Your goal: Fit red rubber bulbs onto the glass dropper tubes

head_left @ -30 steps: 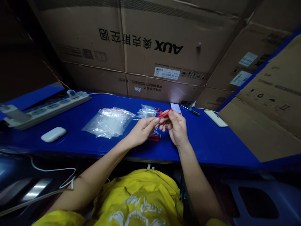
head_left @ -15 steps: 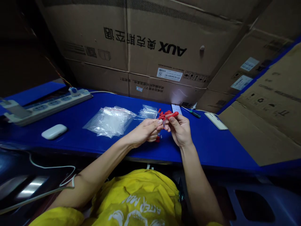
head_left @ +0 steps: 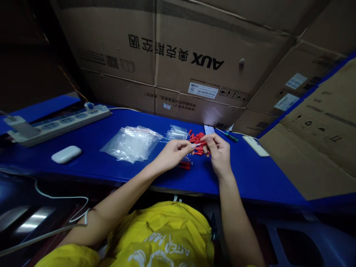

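My left hand (head_left: 176, 152) is closed, thumb and fingers pinching a thin glass dropper tube (head_left: 197, 145). My right hand (head_left: 219, 154) pinches a red rubber bulb (head_left: 203, 143), which lines up with the tube between the hands. Whether the tube's end sits inside the bulb is too small to tell. Loose red rubber bulbs (head_left: 198, 135) lie in a pile just behind my fingers. Left of them is a bundle of clear glass tubes (head_left: 177, 132). Below my left hand, red-ended droppers (head_left: 185, 167) lie on the blue table (head_left: 250, 172), partly covered by the hand.
Clear zip bags (head_left: 133, 144) are stacked on the left, near a white earbud case (head_left: 66, 154) and a power strip (head_left: 63, 124). A screwdriver (head_left: 231, 137) and a pale phone (head_left: 256, 145) lie at right. Large cardboard (head_left: 172, 66) walls the back.
The red bulb has turned from tilted upward to nearly level and lies lower between my hands. My right hand has shifted slightly down and right. More of the loose bulbs shows.
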`<action>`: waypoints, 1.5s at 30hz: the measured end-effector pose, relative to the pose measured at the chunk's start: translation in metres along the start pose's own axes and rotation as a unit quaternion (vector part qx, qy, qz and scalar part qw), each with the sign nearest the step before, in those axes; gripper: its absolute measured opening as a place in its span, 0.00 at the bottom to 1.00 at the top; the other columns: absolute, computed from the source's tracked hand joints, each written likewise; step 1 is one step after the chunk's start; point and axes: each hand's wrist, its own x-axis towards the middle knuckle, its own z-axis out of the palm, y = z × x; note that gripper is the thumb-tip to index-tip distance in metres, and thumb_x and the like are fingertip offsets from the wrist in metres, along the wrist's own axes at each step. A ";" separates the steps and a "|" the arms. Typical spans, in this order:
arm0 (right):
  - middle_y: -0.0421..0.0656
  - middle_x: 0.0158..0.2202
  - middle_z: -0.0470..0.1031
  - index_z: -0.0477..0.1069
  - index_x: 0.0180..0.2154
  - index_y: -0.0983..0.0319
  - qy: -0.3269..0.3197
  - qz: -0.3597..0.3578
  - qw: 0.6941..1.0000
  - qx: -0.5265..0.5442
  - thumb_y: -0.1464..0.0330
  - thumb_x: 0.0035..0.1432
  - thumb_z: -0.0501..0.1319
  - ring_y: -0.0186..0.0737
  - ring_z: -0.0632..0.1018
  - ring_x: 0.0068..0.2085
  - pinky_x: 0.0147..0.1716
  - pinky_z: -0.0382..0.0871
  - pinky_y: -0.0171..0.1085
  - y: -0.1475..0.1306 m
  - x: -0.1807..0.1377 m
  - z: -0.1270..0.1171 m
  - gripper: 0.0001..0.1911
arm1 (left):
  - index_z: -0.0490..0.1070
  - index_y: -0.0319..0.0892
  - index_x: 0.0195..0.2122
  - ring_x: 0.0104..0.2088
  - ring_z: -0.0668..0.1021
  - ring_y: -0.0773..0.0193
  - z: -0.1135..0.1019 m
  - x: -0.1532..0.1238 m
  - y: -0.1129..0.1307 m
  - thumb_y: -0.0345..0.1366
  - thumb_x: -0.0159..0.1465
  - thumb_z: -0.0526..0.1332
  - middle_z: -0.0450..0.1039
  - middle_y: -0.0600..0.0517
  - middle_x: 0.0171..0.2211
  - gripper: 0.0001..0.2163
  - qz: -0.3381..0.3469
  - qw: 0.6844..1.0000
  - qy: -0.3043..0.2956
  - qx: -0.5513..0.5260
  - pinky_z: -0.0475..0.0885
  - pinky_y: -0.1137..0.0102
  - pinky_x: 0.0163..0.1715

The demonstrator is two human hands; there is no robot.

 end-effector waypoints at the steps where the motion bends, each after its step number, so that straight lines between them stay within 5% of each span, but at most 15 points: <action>1: 0.35 0.21 0.69 0.79 0.36 0.59 -0.006 -0.002 1.000 -0.021 0.50 0.66 0.69 0.31 0.68 0.21 0.21 0.63 0.32 -0.001 0.001 -0.004 0.19 | 0.77 0.39 0.32 0.29 0.68 0.68 -0.002 0.001 -0.001 0.52 0.68 0.66 0.70 0.54 0.28 0.19 0.008 1.000 0.024 0.007 0.63 0.73 0.30; 6: 0.38 0.30 0.79 0.74 0.42 0.56 0.003 0.012 1.000 0.007 0.51 0.64 0.71 0.35 0.77 0.26 0.26 0.72 0.34 0.000 0.001 -0.006 0.18 | 0.80 0.41 0.42 0.27 0.69 0.69 -0.014 0.005 0.001 0.48 0.61 0.74 0.71 0.56 0.28 0.16 -0.010 0.978 0.146 -0.146 0.64 0.73 0.29; 10: 0.40 0.33 0.80 0.69 0.37 0.56 -0.041 0.023 0.999 -0.010 0.53 0.60 0.74 0.39 0.81 0.32 0.31 0.75 0.37 0.009 -0.003 0.010 0.19 | 0.80 0.41 0.47 0.38 0.78 0.65 -0.011 0.006 0.001 0.49 0.63 0.74 0.79 0.50 0.40 0.19 0.002 0.963 0.111 -0.245 0.73 0.70 0.43; 15: 0.37 0.30 0.76 0.70 0.35 0.57 -0.082 -0.006 0.987 -0.139 0.55 0.64 0.70 0.37 0.75 0.30 0.32 0.69 0.37 0.011 -0.007 0.022 0.16 | 0.77 0.40 0.39 0.44 0.78 0.61 -0.001 0.005 -0.005 0.47 0.73 0.62 0.79 0.49 0.40 0.14 0.070 0.989 0.111 -0.061 0.71 0.69 0.47; 18: 0.37 0.29 0.74 0.71 0.39 0.57 -0.041 -0.022 0.980 -0.195 0.53 0.68 0.67 0.37 0.73 0.30 0.32 0.67 0.37 0.006 -0.005 0.017 0.15 | 0.72 0.43 0.39 0.37 0.77 0.62 0.001 0.000 -0.005 0.45 0.78 0.54 0.76 0.52 0.34 0.14 0.093 0.987 0.112 0.060 0.69 0.69 0.42; 20: 0.37 0.30 0.73 0.71 0.43 0.57 -0.025 -0.029 0.983 -0.182 0.52 0.70 0.64 0.38 0.73 0.31 0.32 0.67 0.37 0.002 -0.003 0.011 0.15 | 0.71 0.44 0.41 0.30 0.75 0.63 0.001 -0.004 -0.002 0.44 0.79 0.51 0.74 0.55 0.28 0.15 0.081 0.980 0.075 0.165 0.65 0.69 0.36; 24: 0.38 0.31 0.75 0.72 0.42 0.57 -0.051 -0.052 0.981 -0.181 0.55 0.73 0.62 0.37 0.74 0.30 0.31 0.66 0.36 -0.006 -0.003 0.000 0.12 | 0.74 0.44 0.46 0.35 0.79 0.59 -0.002 -0.008 0.001 0.44 0.79 0.54 0.79 0.52 0.36 0.12 0.105 0.944 -0.010 0.313 0.65 0.68 0.38; 27: 0.37 0.28 0.74 0.74 0.38 0.58 -0.048 -0.039 0.983 -0.174 0.56 0.71 0.65 0.36 0.72 0.26 0.27 0.65 0.36 -0.010 -0.003 -0.009 0.13 | 0.73 0.44 0.54 0.38 0.80 0.58 -0.014 -0.006 0.001 0.45 0.78 0.57 0.81 0.50 0.39 0.13 0.116 0.941 -0.061 0.311 0.67 0.68 0.40; 30: 0.39 0.31 0.79 0.79 0.42 0.58 -0.039 -0.036 0.983 -0.178 0.56 0.71 0.65 0.38 0.75 0.27 0.28 0.68 0.37 -0.011 -0.001 -0.016 0.12 | 0.73 0.42 0.42 0.34 0.76 0.60 -0.028 -0.004 0.003 0.45 0.79 0.54 0.77 0.50 0.35 0.15 0.120 0.929 -0.088 0.339 0.64 0.68 0.37; 34: 0.44 0.41 0.86 0.81 0.41 0.57 -0.153 -0.065 0.950 -0.264 0.59 0.75 0.60 0.44 0.83 0.40 0.42 0.72 0.40 -0.010 0.000 -0.020 0.14 | 0.68 0.43 0.36 0.30 0.71 0.63 -0.040 -0.004 0.008 0.46 0.80 0.53 0.71 0.54 0.31 0.17 0.125 0.932 -0.086 0.330 0.60 0.68 0.35; 37: 0.44 0.40 0.86 0.80 0.42 0.57 -0.238 -0.054 0.930 -0.275 0.60 0.77 0.57 0.46 0.84 0.41 0.44 0.71 0.41 -0.006 -0.001 -0.018 0.15 | 0.68 0.43 0.36 0.30 0.70 0.63 -0.046 -0.006 0.009 0.46 0.80 0.52 0.68 0.55 0.29 0.17 0.110 0.934 -0.086 0.328 0.59 0.68 0.35; 45: 0.44 0.37 0.84 0.78 0.38 0.58 -0.276 -0.049 0.923 -0.265 0.62 0.77 0.55 0.45 0.82 0.39 0.41 0.68 0.40 0.006 -0.002 -0.013 0.17 | 0.68 0.44 0.34 0.26 0.68 0.62 -0.054 -0.009 0.010 0.48 0.79 0.52 0.67 0.54 0.25 0.18 0.085 0.934 -0.134 0.320 0.59 0.67 0.31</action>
